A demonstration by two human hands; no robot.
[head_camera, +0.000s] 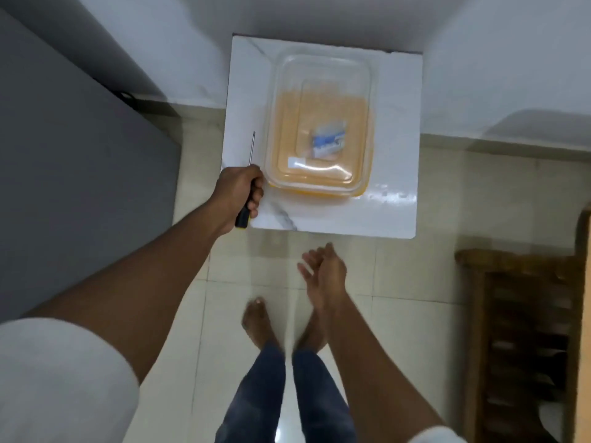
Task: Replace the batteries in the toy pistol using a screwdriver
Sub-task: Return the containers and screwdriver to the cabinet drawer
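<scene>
White table (396,199) holds a lidded box (319,100); left hand (238,193) grips screwdriver (251,151) at 9 o'clock, right hand (323,270) loose. Next job's probably popping the lid.

Contents of lidded clear container (319,123) blurred, a blue-white item inside unidentifiable, screwdriver (251,155) handle mostly hidden within left hand (238,195), wooden furniture (527,330) cut off at right edge, right hand (323,273) motion-blurred, finger detail unclear.
</scene>
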